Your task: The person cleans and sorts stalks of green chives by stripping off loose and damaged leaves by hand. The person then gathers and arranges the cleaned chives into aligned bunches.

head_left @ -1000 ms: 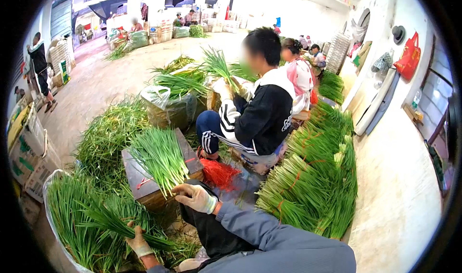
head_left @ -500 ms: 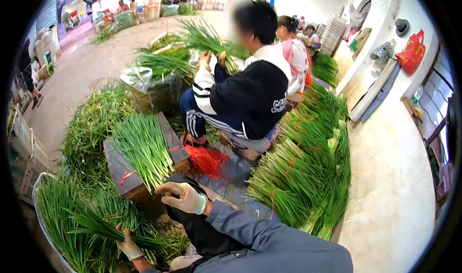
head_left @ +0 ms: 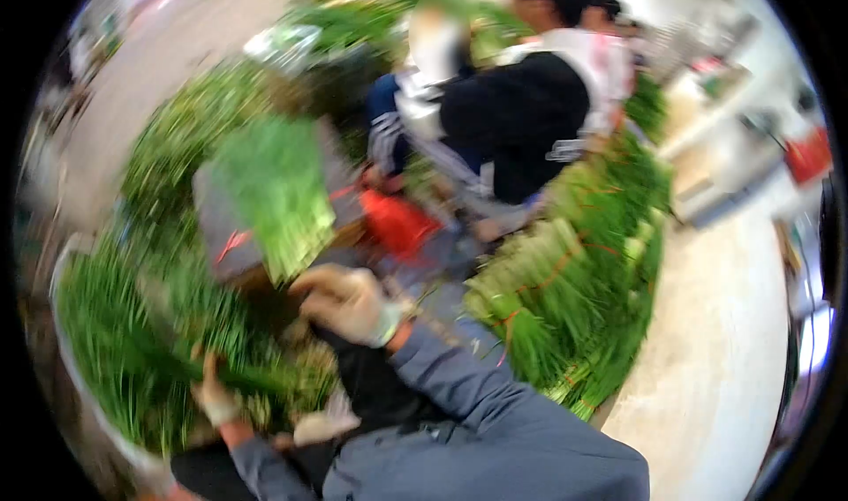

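My left hand (head_left: 215,393), in a pale glove with bare fingertips, is closed around a bunch of garlic chives (head_left: 163,360) at the lower left. Its leaves merge with the loose chives (head_left: 97,324) in the white-edged bag below. Above my knee, my right hand (head_left: 344,305), also gloved, has loosely bent fingers with the thumb apart. Nothing shows in it, though motion blurs the fingers. Just beyond it lies a pile of chives (head_left: 278,188), pale ends toward me, on a dark block (head_left: 221,214). A red tie (head_left: 231,245) sticks out at the block's side.
Red ties (head_left: 397,223) lie in a heap right of the block. A person in a black and white top (head_left: 512,121) sits ahead. Rows of tied chive bundles (head_left: 565,298) line the right side by the white wall (head_left: 715,351). Loose trimmings (head_left: 168,157) cover the floor at left.
The view has tipped downward and blurred. My right hand has come nearer the pale ends of the pile on the block. My left hand still grips its bunch, slightly higher in view.
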`<state>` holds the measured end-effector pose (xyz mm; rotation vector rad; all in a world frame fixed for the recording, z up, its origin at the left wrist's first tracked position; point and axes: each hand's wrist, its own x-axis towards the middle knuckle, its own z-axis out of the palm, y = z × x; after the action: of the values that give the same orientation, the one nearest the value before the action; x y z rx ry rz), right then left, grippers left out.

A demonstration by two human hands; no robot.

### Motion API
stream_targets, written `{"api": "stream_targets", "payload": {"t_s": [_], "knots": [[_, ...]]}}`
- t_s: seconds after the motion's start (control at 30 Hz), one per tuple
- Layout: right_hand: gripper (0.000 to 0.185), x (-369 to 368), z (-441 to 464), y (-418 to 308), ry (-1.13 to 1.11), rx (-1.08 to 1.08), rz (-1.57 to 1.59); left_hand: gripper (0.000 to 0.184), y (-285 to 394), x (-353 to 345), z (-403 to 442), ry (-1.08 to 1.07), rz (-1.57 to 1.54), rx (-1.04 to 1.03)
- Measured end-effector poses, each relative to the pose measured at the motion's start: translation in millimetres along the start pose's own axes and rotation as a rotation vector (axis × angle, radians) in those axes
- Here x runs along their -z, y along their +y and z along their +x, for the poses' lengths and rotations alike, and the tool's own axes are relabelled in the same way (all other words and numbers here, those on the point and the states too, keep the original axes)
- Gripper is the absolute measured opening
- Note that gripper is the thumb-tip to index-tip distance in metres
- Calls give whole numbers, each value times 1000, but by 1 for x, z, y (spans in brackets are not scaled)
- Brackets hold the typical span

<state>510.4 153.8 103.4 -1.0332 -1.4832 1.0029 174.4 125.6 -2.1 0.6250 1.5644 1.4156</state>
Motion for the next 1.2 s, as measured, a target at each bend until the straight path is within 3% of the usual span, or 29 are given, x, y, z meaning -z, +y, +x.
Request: {"api": "stream_targets", "payload": {"t_s": [0.03, 0.1, 0.13, 0.27, 0.3, 0.37, 0.47, 0.5, 0.53, 0.6, 0.67, 0.83, 0.93, 0.97, 1.0, 1.07, 1.13, 1.2], "knots": [[25, -3, 6, 8, 46, 144, -34, 34, 2, 19, 8, 40, -82, 122], [25, -3, 10, -19, -20, -219, -123, 38, 22, 26, 6, 14, -186, -32], [24, -8, 14, -1, 6, 57, -233, 39, 46, 17, 2, 38, -408, -17], [17, -44, 17, 18, -145, -163, -99, 37, 50, 62, 16, -132, -878, -102], [17, -59, 18, 16, -207, -89, -178, 37, 54, 69, 14, -126, -926, -89], [15, -77, 17, 13, -309, 8, -273, 35, 58, 72, 7, -71, -957, -78], [29, -110, 11, 9, -462, -120, -308, 32, 53, 89, 8, -34, -1001, -100], [42, -119, 11, -7, -572, -104, -496, 31, 52, 96, 9, -26, -1003, -118], [43, -128, 5, -6, -620, -42, -581, 31, 51, 103, 9, -23, -1018, -122], [39, -140, -6, 4, -750, 76, -683, 30, 49, 110, 9, -31, -1023, -197], [23, -148, -15, 17, -716, 161, -628, 31, 44, 119, 9, -14, -1065, -170], [21, -170, -23, 7, -687, 214, -627, 36, 47, 100, -4, -24, -1008, -139], [28, -167, -18, 5, -789, 177, -617, 32, 38, 104, 0, -36, -983, -122], [34, -157, -9, -2, -857, 56, -648, 31, 42, 106, -3, -30, -1012, -111], [36, -150, -3, 6, -765, 34, -480, 30, 45, 112, -6, -13, -1039, -108], [45, -134, 8, 18, -566, -211, -184, 29, 50, 121, -8, -45, -1068, -153], [64, -133, 11, 14, -550, -168, -421, 28, 53, 129, -9, -100, -1094, -195], [81, -144, 1, 29, -652, -200, -354, 32, 51, 127, -8, -167, -1122, -198]]}}
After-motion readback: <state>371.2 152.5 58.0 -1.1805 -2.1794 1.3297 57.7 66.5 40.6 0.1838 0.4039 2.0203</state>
